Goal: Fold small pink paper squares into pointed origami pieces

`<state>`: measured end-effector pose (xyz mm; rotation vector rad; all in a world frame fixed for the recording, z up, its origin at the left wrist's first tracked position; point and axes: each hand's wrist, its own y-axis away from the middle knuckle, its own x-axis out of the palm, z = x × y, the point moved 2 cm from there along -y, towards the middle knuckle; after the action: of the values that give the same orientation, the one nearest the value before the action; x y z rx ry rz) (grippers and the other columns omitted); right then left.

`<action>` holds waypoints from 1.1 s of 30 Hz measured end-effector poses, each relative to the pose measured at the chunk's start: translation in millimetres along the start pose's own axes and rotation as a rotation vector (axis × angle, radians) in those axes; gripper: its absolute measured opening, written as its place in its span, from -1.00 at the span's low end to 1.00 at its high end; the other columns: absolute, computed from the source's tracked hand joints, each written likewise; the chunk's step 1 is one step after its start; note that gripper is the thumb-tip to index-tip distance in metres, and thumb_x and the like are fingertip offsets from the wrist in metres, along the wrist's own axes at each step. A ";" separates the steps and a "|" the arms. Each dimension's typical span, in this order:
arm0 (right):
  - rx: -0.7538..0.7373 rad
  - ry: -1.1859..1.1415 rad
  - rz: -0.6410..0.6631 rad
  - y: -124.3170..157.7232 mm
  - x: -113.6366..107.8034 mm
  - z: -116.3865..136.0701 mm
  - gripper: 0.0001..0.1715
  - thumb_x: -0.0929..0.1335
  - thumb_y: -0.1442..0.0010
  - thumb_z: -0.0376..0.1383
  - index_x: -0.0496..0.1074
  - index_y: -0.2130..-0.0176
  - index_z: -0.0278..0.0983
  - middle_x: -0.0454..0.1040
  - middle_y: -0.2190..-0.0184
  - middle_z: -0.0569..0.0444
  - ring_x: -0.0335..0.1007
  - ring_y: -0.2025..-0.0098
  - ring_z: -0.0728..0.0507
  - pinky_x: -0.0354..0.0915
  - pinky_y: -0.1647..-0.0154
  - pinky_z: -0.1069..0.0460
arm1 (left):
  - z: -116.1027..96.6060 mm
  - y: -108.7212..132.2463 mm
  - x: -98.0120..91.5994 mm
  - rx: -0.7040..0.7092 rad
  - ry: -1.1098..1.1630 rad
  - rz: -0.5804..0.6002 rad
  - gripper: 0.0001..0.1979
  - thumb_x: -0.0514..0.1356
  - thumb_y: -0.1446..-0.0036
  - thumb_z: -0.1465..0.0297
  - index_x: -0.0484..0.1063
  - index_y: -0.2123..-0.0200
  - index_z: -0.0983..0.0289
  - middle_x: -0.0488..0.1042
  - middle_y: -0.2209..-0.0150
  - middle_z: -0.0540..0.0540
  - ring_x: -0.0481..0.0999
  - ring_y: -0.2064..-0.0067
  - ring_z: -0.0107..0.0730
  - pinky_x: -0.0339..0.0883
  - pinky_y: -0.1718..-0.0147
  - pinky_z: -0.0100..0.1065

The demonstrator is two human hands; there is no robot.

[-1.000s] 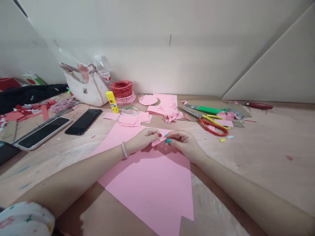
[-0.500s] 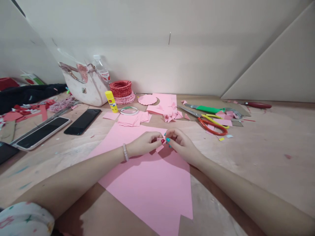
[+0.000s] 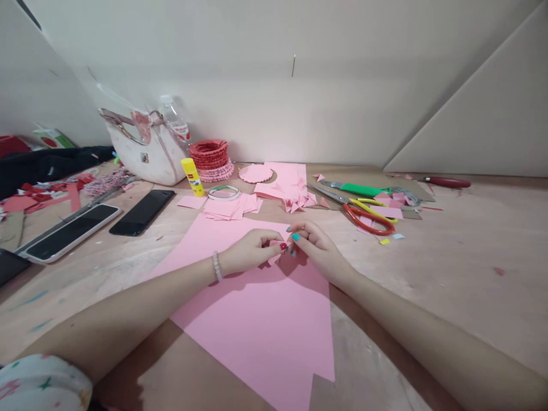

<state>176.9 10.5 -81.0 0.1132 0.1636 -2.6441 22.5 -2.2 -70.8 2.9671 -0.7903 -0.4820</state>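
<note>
Over a large pink paper sheet (image 3: 257, 308), both hands meet at a small folded piece of pink paper (image 3: 274, 260). My left hand (image 3: 250, 251), with a beaded bracelet at the wrist, pinches it between its red-nailed thumb and curled fingers. My right hand (image 3: 319, 248), its visible nails turquoise, has thumb and bent fingers closed around the piece's right edge. Most of the piece is hidden by the fingers. Just beyond the hands lie small pink paper squares (image 3: 225, 210) and a heap of folded pink triangles (image 3: 295, 202).
A glue stick (image 3: 192, 177) stands near a tape roll (image 3: 223, 193). Orange-handled scissors (image 3: 368, 220) and a green-handled tool (image 3: 363, 189) lie at right. Phones (image 3: 143, 212), a white handbag (image 3: 148, 154), a bottle (image 3: 176, 123) and stacked red scalloped rings (image 3: 209, 154) are at left.
My right thumb has lifted slightly, and the right fingers have shifted on the small paper's edge. The left hand keeps its pinch almost in place. The view has shifted slightly.
</note>
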 end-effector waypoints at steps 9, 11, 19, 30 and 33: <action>-0.054 0.055 -0.023 0.7 2.3 0.0 -0.86 0.23 -0.10 -0.31 0.20 0.25 -0.23 0.32 0.53 0.18 0.26 0.46 0.02 0.17 0.44 0.11 | -2.0 -2.4 1.4 0.100 -0.067 0.067 -0.65 0.00 -0.10 0.20 0.32 0.54 0.35 0.36 0.53 0.04 0.32 0.54 -0.57 0.22 0.53 -0.51; -0.059 0.063 -0.043 0.5 1.3 -0.3 -0.85 0.22 -0.11 -0.31 0.19 0.24 -0.22 0.31 0.53 0.19 0.25 0.48 0.03 0.16 0.45 0.11 | -1.6 -4.3 0.7 0.146 -0.106 0.053 -0.65 0.01 -0.09 0.20 0.35 0.53 0.35 0.39 0.48 0.07 0.36 0.46 -0.52 0.25 0.47 -0.50; -0.063 0.175 -0.022 1.0 5.3 3.0 -0.64 0.24 -0.11 -0.26 0.13 0.06 -0.22 0.29 0.50 0.18 0.22 0.45 0.01 0.15 0.45 0.10 | 3.5 -7.1 -5.8 0.068 0.011 -0.115 -0.65 0.06 -0.05 0.17 0.42 0.40 0.36 0.42 0.51 0.05 0.37 0.50 -0.52 0.20 0.58 -0.53; -0.038 0.190 0.049 5.1 5.6 7.5 -0.61 0.16 -0.08 -0.42 0.18 0.06 -0.21 0.33 0.52 0.18 0.22 0.45 0.01 0.14 0.39 0.09 | 3.1 -7.0 -0.3 -0.017 0.069 -0.169 -0.75 0.15 0.02 0.27 0.35 0.34 0.35 0.44 0.55 0.04 0.40 0.54 -0.52 0.21 0.61 -0.56; -0.041 0.134 0.080 5.1 5.4 7.1 -0.60 0.14 -0.08 -0.42 0.16 0.05 -0.20 0.34 0.50 0.17 0.25 0.43 0.00 0.17 0.37 0.09 | 4.8 -7.1 -0.2 -0.022 0.024 -0.110 -0.74 0.12 -0.01 0.24 0.33 0.36 0.35 0.40 0.63 0.02 0.37 0.62 -0.54 0.22 0.64 -0.54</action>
<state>174.2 2.6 -75.1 0.2782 0.2523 -2.5527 24.3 4.2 -76.1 3.0019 -0.6184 -0.4560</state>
